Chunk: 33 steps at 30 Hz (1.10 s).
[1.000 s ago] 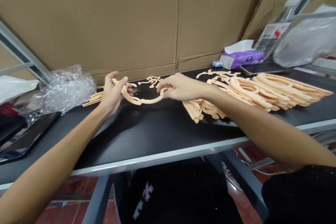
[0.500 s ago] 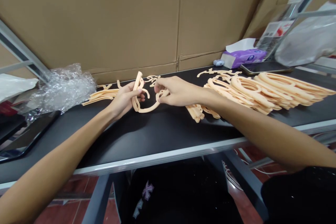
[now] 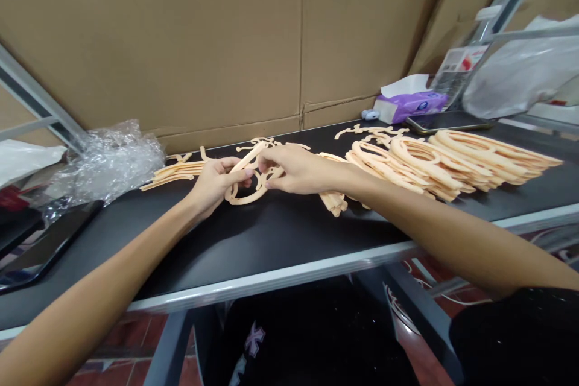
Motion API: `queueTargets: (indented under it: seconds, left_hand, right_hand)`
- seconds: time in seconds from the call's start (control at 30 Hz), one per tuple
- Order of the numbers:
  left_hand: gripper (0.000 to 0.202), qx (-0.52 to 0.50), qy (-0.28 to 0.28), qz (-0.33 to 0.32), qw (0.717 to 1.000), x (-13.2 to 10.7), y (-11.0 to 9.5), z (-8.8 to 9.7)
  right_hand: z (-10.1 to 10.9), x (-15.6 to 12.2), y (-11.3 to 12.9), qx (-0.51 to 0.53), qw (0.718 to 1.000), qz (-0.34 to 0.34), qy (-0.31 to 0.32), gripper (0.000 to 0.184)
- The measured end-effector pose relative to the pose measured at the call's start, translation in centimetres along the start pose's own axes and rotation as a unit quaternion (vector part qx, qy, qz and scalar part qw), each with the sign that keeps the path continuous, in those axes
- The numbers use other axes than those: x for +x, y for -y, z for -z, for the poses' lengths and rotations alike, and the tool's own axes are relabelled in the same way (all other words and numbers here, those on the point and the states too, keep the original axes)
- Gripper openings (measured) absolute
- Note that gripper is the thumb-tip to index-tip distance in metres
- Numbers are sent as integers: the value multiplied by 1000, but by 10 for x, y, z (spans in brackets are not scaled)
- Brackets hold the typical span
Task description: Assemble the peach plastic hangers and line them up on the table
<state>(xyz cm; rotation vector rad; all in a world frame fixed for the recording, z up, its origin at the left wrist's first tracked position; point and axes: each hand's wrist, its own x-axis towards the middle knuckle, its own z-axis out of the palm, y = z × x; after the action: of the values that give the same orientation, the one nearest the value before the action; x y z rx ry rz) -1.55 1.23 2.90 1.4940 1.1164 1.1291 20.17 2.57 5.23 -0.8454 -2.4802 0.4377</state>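
Observation:
My left hand (image 3: 216, 184) and my right hand (image 3: 292, 169) meet over the black table (image 3: 271, 235), both pinched on one peach plastic curved piece (image 3: 246, 184). Its loop hangs below my fingers and a straight strip of it rises toward the right hand. A pile of flat peach strips (image 3: 176, 170) lies just behind my left hand. Right of my right hand lie a small stack of peach pieces (image 3: 335, 200) and a long overlapping row of peach ring-shaped pieces (image 3: 452, 160).
Crumpled clear plastic wrap (image 3: 106, 160) sits at the left back. A dark tray (image 3: 40, 247) lies at the left edge. A purple tissue pack (image 3: 414, 104) and a phone (image 3: 446, 123) are at the back right. Cardboard (image 3: 226, 36) walls the rear.
The hands have come closer together, folding the peach piece from a wide arc into a tight loop. The piece has moved slightly toward me.

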Motion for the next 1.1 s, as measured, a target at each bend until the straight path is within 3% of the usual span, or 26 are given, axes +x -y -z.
queueTargets:
  seconds: [0.17, 0.33, 0.53, 0.67, 0.77, 0.9, 1.1]
  left_hand:
    - [51, 3, -3, 21, 1000, 0, 0, 0]
    - [55, 8, 21, 39, 999, 1, -2, -1]
    - [49, 9, 20, 54, 998, 1, -3, 2]
    - [45, 46, 39, 46, 997, 1, -4, 4]
    - [43, 80, 45, 22, 996, 1, -3, 5]
    - [43, 151, 33, -10, 988, 2, -1, 6]
    - [52, 180, -8, -53, 982, 5, -3, 7]
  right_hand:
    - [-4, 0, -1, -4, 1000, 28, 10, 29]
    - [-7, -1, -1, -41, 997, 65, 23, 18]
    - [-12, -6, 0, -161, 983, 80, -34, 29]
    - [-12, -8, 0, -208, 964, 142, -92, 37]
    - [-12, -8, 0, -190, 964, 178, -59, 36]
    - [-11, -8, 3, -177, 972, 156, -6, 42]
    - [-7, -6, 10, -218, 969, 116, -20, 44]
